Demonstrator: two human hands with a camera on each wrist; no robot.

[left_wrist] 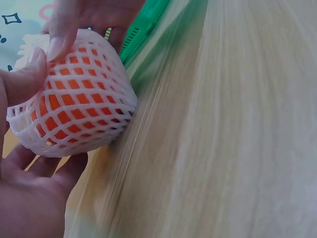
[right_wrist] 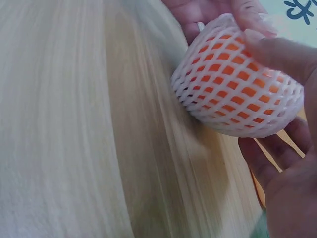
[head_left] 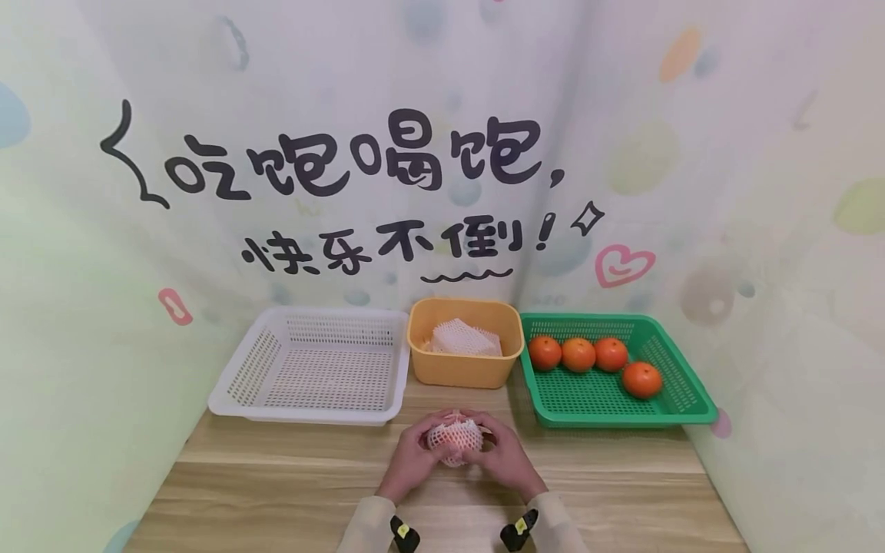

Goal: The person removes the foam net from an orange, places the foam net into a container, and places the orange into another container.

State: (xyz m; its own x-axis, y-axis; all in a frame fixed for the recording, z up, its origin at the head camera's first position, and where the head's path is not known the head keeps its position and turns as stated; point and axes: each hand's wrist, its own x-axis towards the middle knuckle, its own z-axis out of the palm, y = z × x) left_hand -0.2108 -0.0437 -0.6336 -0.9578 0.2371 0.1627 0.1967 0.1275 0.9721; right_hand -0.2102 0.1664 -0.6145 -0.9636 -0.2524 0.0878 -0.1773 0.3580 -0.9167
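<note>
Both hands hold one orange in a white foam net sleeve [head_left: 455,444], low over the wooden table at the front centre. My left hand [head_left: 412,459] grips its left side, and my right hand [head_left: 505,461] grips the right. In the left wrist view, the orange's skin shows through the mesh of the foam net [left_wrist: 81,101], with both thumbs pressing near its upper rim. Seen from the right wrist, the foam net [right_wrist: 237,84] covers most of the fruit, and fingers of the right hand [right_wrist: 297,178] curl under it. The sleeve's far side is hidden.
A white plastic basket [head_left: 311,418] stands at the back left. Beside it, a yellow bin [head_left: 466,372] contains white foam nets [head_left: 465,338]. The green basket [head_left: 622,418] at the back right holds several oranges [head_left: 578,355]. A printed curtain [head_left: 442,92] hangs behind the wooden table [head_left: 276,484].
</note>
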